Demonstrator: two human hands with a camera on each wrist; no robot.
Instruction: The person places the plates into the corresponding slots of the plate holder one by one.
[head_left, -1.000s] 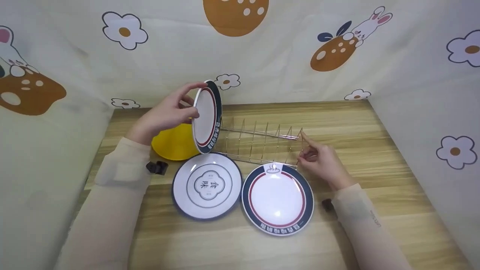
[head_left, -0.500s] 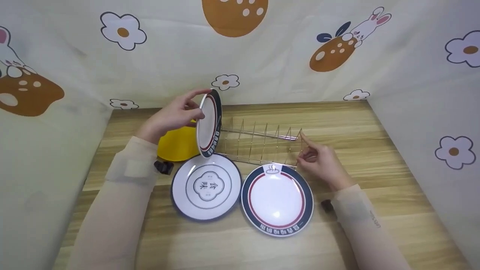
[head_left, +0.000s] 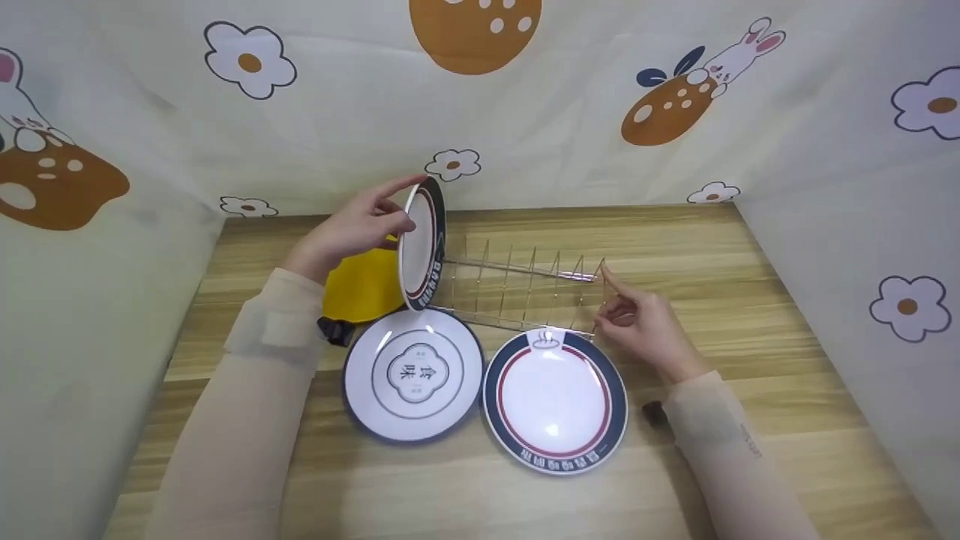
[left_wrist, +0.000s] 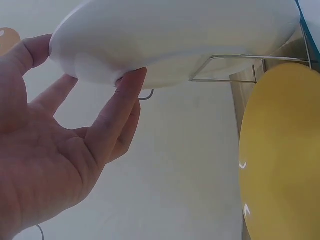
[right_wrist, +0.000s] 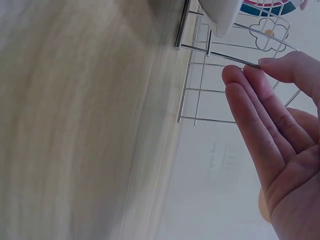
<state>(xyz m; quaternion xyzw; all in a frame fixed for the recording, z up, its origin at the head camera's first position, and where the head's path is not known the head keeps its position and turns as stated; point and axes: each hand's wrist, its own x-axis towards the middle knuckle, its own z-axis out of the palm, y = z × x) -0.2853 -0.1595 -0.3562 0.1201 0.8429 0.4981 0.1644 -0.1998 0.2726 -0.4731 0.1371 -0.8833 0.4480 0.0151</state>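
Observation:
My left hand [head_left: 360,226] grips a white plate [head_left: 418,247] with a dark blue rim and red ring by its edge. It stands nearly upright at the left end of a wire plate rack [head_left: 517,289]. In the left wrist view the plate's white underside [left_wrist: 150,40] shows, thumb and fingers at its edge, with rack wire below it. My right hand [head_left: 649,326] pinches a wire at the rack's right end between thumb and fingers. In front of the rack lie a white plate with a blue edge [head_left: 412,375] and a second dark-rimmed plate [head_left: 555,401], both face up.
A yellow plate [head_left: 360,289] lies behind my left wrist, partly hidden by the held plate. Everything rests on a wood-grain table [head_left: 787,420]. A patterned cloth [head_left: 525,142] hangs along the back and sides.
My left hand has carried the plate slightly right and lower, onto the rack's left end, and turned it more edge-on. The right hand keeps its grip on the rack.

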